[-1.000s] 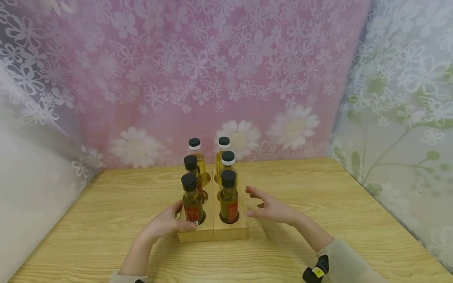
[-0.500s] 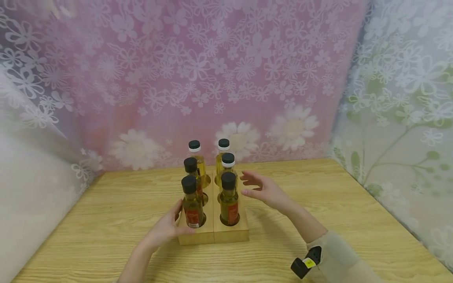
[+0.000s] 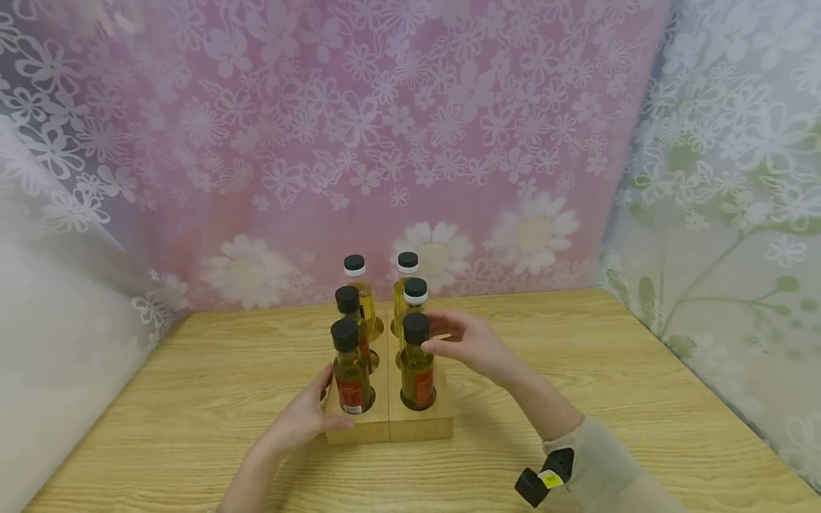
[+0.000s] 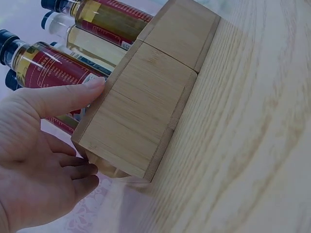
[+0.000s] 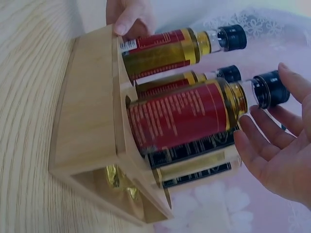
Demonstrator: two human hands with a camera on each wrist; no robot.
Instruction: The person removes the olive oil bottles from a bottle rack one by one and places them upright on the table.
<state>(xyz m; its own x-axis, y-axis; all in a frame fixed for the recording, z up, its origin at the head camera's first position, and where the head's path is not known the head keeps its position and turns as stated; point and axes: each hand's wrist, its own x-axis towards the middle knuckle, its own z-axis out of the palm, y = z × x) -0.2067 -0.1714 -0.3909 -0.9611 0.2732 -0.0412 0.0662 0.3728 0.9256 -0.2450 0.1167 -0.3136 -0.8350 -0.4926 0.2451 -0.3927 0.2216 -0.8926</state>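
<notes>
Hiding behind the front bottles, the back ones show you little more than caps. Your left hand (image 3: 301,420) lies spread against the wooden rack's (image 3: 413,426) near left corner, thumb on top beside the front left bottle (image 3: 349,370). Your right hand (image 3: 471,343), fingers loosely spread, holds nothing; its fingertips (image 5: 252,128) sit just beside the front right bottle's (image 3: 417,363) neck, contact unclear. Beyond that hand, bare table (image 3: 577,342) runs to the curtain (image 3: 398,128).
</notes>
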